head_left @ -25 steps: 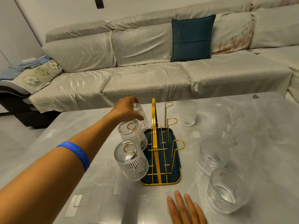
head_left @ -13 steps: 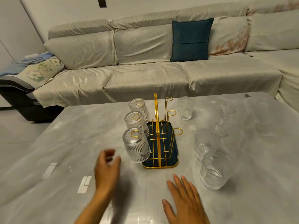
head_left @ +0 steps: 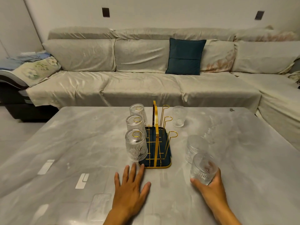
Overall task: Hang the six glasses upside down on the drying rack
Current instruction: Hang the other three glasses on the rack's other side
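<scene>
Drying rack (head_left: 156, 143): gold wire frame on a dark tray, standing mid-surface (head_left: 81, 143); landmark for all entries below.

Hung, three of six: near glass (head_left: 136, 145), middle glass (head_left: 135, 124) and far glass (head_left: 138, 111), each sitting mouth-down over a hook along the rack's left side.

Outstanding, three of six: the three right-side hooks (head_left: 172, 134) are standing bare. Upright glass (head_left: 178, 116) is waiting right of the rack's far end; second glass (head_left: 195, 147) is standing right of its near end; third glass (head_left: 203, 170) is nearer the camera than that, in hand.

Right hand (head_left: 211, 184): fingers are wrapping the third glass from below and behind, mouth up; inversion is judged not yet begun.

Left hand (head_left: 129, 187): is lying flat, fingers spread, holding nothing, fingertips just short of the rack's near edge.
</scene>
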Demonstrator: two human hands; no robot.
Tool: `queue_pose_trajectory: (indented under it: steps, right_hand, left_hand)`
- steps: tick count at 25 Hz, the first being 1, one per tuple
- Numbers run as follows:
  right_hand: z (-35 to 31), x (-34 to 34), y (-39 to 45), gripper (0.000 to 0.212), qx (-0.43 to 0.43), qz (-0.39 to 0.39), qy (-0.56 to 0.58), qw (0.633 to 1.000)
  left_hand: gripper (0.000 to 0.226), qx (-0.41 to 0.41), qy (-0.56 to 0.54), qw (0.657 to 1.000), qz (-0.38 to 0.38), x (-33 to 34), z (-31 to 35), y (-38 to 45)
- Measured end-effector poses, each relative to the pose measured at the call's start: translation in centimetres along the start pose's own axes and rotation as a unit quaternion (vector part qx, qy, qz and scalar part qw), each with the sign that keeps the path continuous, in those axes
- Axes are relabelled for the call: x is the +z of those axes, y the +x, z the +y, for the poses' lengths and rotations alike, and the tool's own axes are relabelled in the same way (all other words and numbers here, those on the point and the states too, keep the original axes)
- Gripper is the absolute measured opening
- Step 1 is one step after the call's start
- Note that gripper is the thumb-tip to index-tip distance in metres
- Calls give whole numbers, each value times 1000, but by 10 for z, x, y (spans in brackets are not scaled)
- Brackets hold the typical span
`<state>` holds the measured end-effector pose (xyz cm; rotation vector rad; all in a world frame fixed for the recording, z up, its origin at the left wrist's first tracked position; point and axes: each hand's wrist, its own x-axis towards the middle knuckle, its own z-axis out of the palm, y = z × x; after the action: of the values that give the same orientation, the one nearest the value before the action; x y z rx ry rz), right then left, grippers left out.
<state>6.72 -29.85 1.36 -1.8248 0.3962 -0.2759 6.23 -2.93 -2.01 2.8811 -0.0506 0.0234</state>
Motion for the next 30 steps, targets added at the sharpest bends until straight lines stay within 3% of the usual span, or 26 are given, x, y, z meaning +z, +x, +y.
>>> queue_pose_trajectory:
  steps: [3, 6, 10, 13, 16, 20, 25, 30]
  right_hand:
    - [-7, -6, -6, 82, -19, -32, -43, 998]
    - [-24, -21, -14, 84, -130, -56, -124, 982]
    - [-94, -35, -5, 77, -234, -61, -106, 965]
    - [-145, -37, 11, 72, -286, 5, -116, 951]
    - [-174, -33, 32, 65, -307, -48, -176, 934]
    - [-178, -10, 49, 72, -276, -79, -235, 929]
    - [-168, 20, 59, 71, -373, -16, -307, 875]
    - [-155, 42, 69, 60, -395, -39, -343, 852]
  left_hand:
    - [68, -12, 2, 1000, -10, 1, 2, 0]
    - [66, -10, 5, 1000, -12, 2, 1, 0]
    - [65, -6, 7, 1000, -7, 4, 0, 1]
    - [66, -8, 9, 1000, -7, 4, 1, 1]
    - [66, -6, 13, 1000, -10, 5, 0, 1]
    - [71, -12, 25, 1000, -14, 6, 0, 2]
    - [76, -29, 35, 999, -16, 6, 2, 2]
    - [77, -34, 33, 999, -17, 7, 2, 3]
